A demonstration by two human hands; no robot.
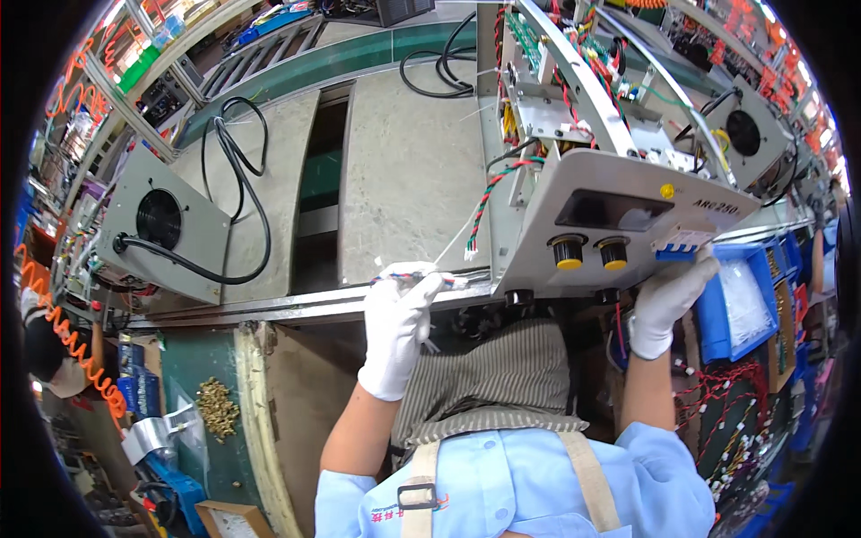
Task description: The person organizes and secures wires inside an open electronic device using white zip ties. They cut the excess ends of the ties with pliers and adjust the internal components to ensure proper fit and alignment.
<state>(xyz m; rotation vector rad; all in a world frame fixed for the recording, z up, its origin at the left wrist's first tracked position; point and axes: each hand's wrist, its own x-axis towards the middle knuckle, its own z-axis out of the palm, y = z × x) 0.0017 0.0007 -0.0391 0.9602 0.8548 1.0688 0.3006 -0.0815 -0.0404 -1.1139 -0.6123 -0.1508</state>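
Observation:
My left hand (pixel 399 314), in a white glove, is closed on a thin bundle of wires (pixel 413 276) with small white connectors. Beside it, a twisted red, green and black cable (pixel 487 204) hangs out of an open machine, its white plug dangling. The machine's grey front panel (pixel 556 247) has a dark display window, two black knobs with yellow caps and a yellow lamp. At the panel's lower right corner, near blue switch parts (pixel 677 247), my gloved right hand (pixel 668 300) curls its fingers round the edge; part of its grip is hidden.
Another grey machine (pixel 166 220) with a fan and black cord stands left on the metal-topped bench (pixel 404 170). Right of my right hand are a blue bin (pixel 713 327) and loose wire harnesses (pixel 735 403). Brass-coloured fasteners (pixel 217 410) lie lower left. An orange coiled hose (pixel 76 345) hangs left.

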